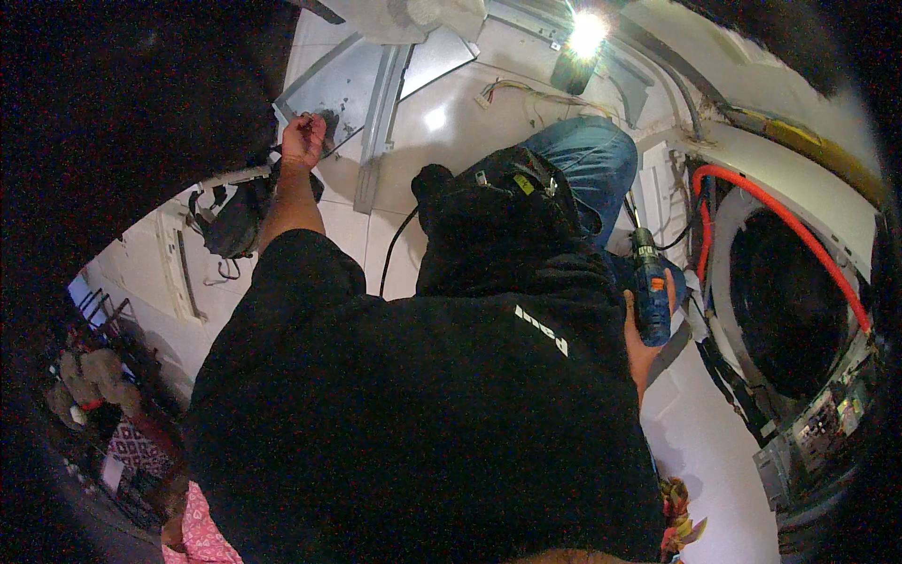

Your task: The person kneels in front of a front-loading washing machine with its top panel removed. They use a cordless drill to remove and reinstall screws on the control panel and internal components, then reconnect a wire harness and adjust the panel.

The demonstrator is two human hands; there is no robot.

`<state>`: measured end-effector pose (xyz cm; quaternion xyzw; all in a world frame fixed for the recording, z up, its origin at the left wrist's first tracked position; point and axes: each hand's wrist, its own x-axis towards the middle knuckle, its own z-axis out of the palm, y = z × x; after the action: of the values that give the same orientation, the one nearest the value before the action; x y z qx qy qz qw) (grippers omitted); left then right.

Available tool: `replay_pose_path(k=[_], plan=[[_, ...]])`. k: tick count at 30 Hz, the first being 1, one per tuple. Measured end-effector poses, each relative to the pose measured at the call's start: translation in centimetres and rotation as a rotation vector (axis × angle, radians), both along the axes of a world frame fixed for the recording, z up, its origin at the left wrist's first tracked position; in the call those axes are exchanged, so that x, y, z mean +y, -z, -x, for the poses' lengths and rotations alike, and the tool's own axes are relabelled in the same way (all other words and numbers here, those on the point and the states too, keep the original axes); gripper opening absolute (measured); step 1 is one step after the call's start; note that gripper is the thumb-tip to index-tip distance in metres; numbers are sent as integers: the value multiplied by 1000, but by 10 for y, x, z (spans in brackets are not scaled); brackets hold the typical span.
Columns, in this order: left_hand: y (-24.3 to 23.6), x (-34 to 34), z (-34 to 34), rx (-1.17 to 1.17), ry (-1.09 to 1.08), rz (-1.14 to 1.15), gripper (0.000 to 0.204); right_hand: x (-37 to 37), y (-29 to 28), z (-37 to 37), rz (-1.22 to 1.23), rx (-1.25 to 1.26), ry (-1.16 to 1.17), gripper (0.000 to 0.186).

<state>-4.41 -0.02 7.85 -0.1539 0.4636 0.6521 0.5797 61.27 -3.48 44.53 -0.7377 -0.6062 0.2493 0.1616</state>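
Observation:
My left hand (303, 141) is raised at upper left beside a thin metal panel (324, 94), its fingers curled; what they hold, if anything, is hidden. A long metal channel (374, 174) lies to its right. On my right, my right hand (639, 343) grips a blue and black power drill (652, 291), whose bit points away from me. A black cloth item with clips (498, 197) rests over my jeans-clad leg (587, 164).
An opened washing machine (789, 301) with a red hose (770, 193) stands right. A bright work lamp (587, 42) and loose wires (507, 89) are at the top. A dark bag (225, 221) and a brown plush toy (94, 381) are left.

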Motion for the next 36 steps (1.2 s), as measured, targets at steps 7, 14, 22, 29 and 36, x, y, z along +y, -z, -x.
replay_pose_path(k=[7, 14, 22, 29, 36], plan=[[64, -15, 32, 35, 404, -37, 14, -3, 5, -8, -50, 53, -41, 67], [53, 20, -42, 1336, 812, 191, 32, -4, 9, -11, -29, 45, -30, 67], [1, 70, -90, 1592, 1003, 496, 38, -8, 10, -13, 6, 93, 32, 67], [18, 75, -85, 1650, 1062, 552, 27, -6, 11, -12, -22, 112, 22, 66], [71, 74, -64, 1562, 468, 420, 23, -4, 7, -7, 8, 66, 44, 67]])
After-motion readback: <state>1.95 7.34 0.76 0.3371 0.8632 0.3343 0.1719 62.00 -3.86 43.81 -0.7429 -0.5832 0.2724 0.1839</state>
